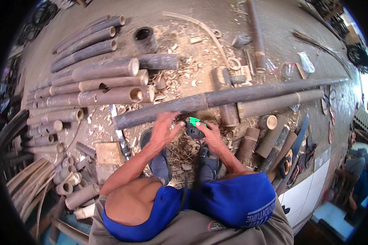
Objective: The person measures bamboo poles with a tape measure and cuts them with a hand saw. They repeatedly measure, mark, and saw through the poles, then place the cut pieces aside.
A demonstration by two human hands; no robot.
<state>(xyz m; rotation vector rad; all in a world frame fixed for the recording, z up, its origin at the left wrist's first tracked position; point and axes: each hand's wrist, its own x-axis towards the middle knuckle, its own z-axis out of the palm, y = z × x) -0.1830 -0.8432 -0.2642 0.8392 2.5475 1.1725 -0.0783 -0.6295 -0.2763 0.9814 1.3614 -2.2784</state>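
Observation:
My right hand is wrapped around a green and black tape measure, held just in front of the long bamboo pole. My left hand, slightly blurred, reaches over the near side of that dark bamboo pole with its fingers stretched out and apart. A small gap lies between these fingers and the tape measure; whether they touch the pole I cannot tell. The pole runs crosswise, propped over a short thick bamboo piece. A lighter bamboo length lies beside it on the right.
Several cut bamboo tubes are stacked at the left. A hand saw with an orange and black handle leans among short bamboo pieces at the right. Near my left forearm are a wooden block and a long blade. Shavings cover the floor.

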